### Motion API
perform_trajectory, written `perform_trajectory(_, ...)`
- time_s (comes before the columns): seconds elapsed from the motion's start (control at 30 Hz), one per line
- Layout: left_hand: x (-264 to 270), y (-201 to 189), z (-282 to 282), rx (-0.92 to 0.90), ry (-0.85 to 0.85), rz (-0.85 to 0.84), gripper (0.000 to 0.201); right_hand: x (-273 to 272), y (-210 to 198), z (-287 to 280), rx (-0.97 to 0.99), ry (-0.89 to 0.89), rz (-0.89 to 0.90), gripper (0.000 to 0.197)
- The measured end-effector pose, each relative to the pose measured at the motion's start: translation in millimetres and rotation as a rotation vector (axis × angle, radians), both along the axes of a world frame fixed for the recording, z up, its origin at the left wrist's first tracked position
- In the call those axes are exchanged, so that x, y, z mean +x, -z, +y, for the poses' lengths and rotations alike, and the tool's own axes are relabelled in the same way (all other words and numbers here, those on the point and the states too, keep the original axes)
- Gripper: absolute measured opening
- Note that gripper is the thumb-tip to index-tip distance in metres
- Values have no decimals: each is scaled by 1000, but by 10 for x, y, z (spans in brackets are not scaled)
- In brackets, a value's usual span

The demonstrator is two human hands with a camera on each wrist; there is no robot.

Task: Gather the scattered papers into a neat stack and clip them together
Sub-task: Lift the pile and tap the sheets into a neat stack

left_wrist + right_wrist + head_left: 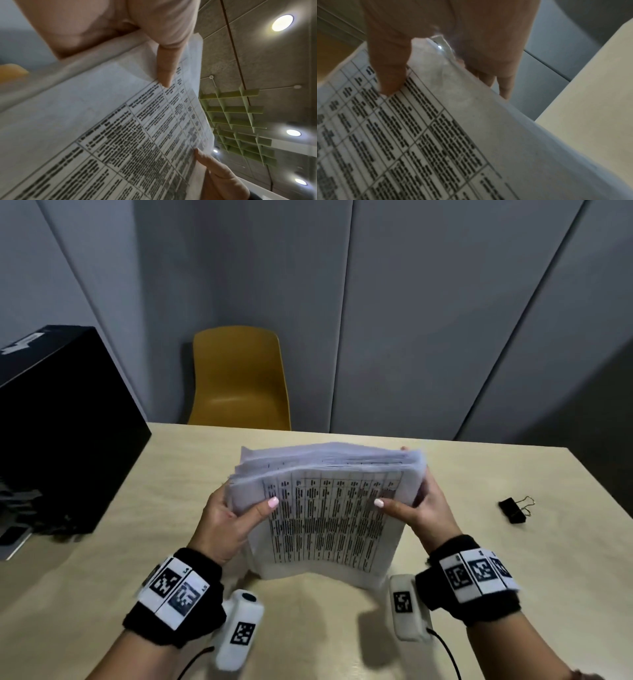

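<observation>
Both hands, left [228, 518] and right [424, 510], clamped on stack [325, 508], squaring it upright mid-bench [513, 559]. Next, likely: fetch clip [512, 509] near right edge.

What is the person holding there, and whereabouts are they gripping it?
A stack of papers, stood on edge on the table; the left hand grips its left side, the right hand its right side.
</observation>
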State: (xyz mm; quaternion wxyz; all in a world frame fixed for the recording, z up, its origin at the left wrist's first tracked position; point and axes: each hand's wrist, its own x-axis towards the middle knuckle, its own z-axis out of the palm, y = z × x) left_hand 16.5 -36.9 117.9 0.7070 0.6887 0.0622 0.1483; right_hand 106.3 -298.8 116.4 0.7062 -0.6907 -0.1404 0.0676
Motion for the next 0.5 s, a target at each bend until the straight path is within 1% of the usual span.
perform_trajectory(0.03,9,-14,-25,13,-28,-2,37,-12,-1,21,-22,24,-13,47)
perform_trajectory(0.07,11,-30,-55,41,-71,-14,25,-30,-4,41,-52,53,-53,31)
perform_trajectory(0.1,14,-34,-86,80,-112,-45,22,-68,-25,63,-81,84,-125,23)
perform_trajectory(0.13,13,-48,-122,119,-148,-79,23,-110,-44,93,-80,107,-193,22)
perform_trajectory(0.17,12,-67,-159,141,-177,-102,26,-152,-61,122,-49,121,-228,29)
perform_trajectory(0.23,-4,-104,-250,140,-200,-137,30,-215,-32,171,19,173,-260,49)
perform_trajectory(0.27,-14,-90,-296,142,-201,-147,31,-257,-3,202,27,196,-260,52)
perform_trajectory(0.33,-28,-14,-373,151,-195,-142,28,-352,81,263,-6,233,-262,50)
perform_trajectory(0.4,-32,60,-411,169,-238,-102,27,-428,145,296,-58,251,-249,44)
perform_trajectory(0.43,-26,86,-416,187,-259,-93,28,-446,158,300,-71,270,-237,42)
perform_trajectory(0.5,-12,68,-432,193,-261,-96,23,-454,142,287,-63,302,-212,34)
